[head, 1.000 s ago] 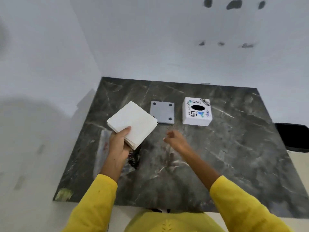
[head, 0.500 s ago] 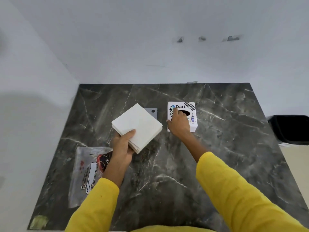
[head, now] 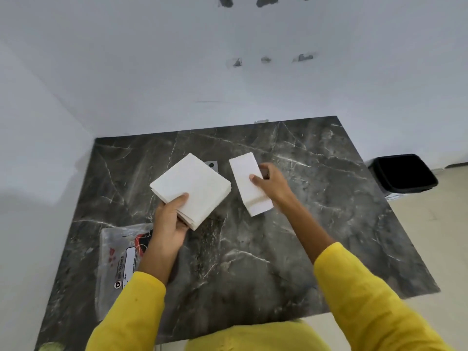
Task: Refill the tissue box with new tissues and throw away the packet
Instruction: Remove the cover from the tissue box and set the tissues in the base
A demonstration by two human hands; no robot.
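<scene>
Your right hand (head: pixel 272 184) has the tissue box (head: pixel 249 183) lifted off the table (head: pixel 329 198) and turned so a plain white face looks up at you; the thumb presses that near face and the other fingers wrap behind, so the grip is closed firmly on the box. The box's long axis runs from upper left to lower right, away from you and slightly toward your left hand. Its open side is not visible from here, so you cannot tell which way it points.

Your left hand (head: pixel 169 219) pinches the stack of new tissues (head: pixel 191 188) at its near corner, thumb on top and fingers underneath, holding the stack flat and rotated like a diamond. The stack sits just beside the box, to its left, with a narrow gap between them; neither touches the other.

That gap is what the next move likely depends on: the stack lies left of the box, so the box's opening would need to face left or up to take the tissues squarely.

A grey plate (head: pixel 212 165) lies on the table behind the stack, partly hidden. The empty plastic packet (head: pixel 119 254) lies flat near the table's left edge, under your left forearm. The black bin (head: pixel 402 174) stands on the floor to the right, well apart from the packet and nearer your right hand.
</scene>
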